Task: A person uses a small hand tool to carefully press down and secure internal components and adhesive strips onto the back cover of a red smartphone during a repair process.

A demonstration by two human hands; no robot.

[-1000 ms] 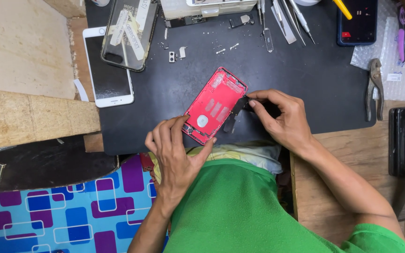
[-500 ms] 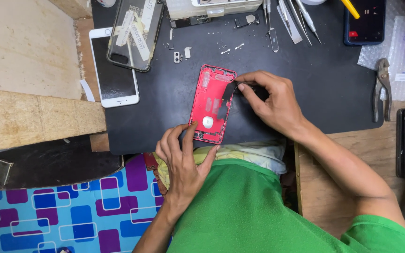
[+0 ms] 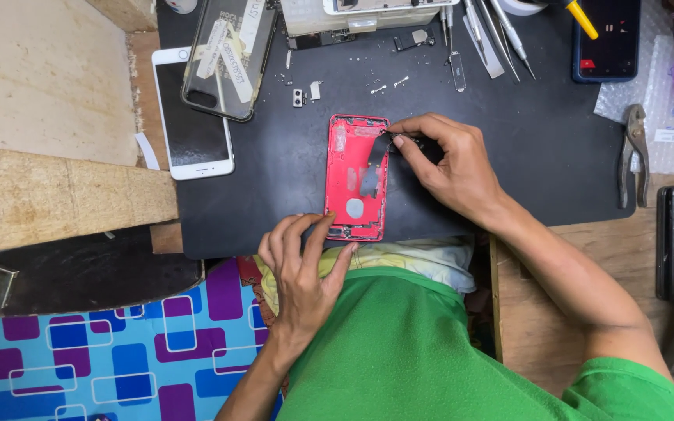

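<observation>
Your left hand (image 3: 306, 269) steadies the thin, rigid red metal phone housing (image 3: 356, 178) on the black tabletop mat (image 3: 540, 148) by its near edge. Your right hand (image 3: 446, 160) pinches a flimsy black flex strip (image 3: 374, 160) — tear-prone, so grip near its end.

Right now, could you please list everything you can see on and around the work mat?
Phone back housing: one, red, flat at the mat's near middle.
Flex strip: one, black, lifted off the housing.
Work mat: one, black, covering the bench.
White phone: one, face up, mat's left edge.
Taped phone: one, dark with tape strips, overlapping the white phone.
Small screws and brackets: several, silvery, above the housing.
Tweezers and picks: several, metal, top of mat.
Dark phone: one, top right.
Pliers: one, grey, right edge.
Left hand: steadying the housing's near end.
Right hand: pinching the flex strip.
</observation>
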